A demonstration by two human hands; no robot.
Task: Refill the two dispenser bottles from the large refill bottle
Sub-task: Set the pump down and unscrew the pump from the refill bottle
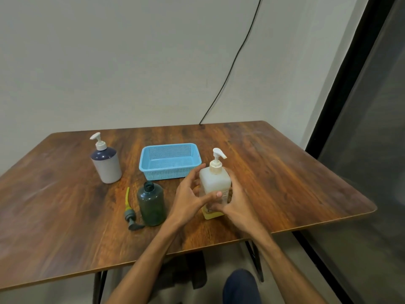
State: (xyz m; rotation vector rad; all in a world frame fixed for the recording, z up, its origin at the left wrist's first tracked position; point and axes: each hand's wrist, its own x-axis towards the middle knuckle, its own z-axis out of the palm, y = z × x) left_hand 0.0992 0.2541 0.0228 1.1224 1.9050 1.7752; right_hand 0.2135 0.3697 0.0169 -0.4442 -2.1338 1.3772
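Observation:
The large refill bottle is translucent white with a white pump and a little yellow liquid at its bottom. It stands upright near the table's front right. My left hand holds its left side, thumb laid across the front. My right hand wraps round its right side and lower front. A dark green dispenser bottle stands to the left with its neck uncovered. Its grey pump with a yellow tube lies on the table beside it. A grey and navy dispenser bottle with a white pump stands at the back left.
A light blue perforated basket with nothing in it sits behind the bottles at the middle of the wooden table. A black cable runs down the wall to the table's back edge. The table's front edge is close to my forearms.

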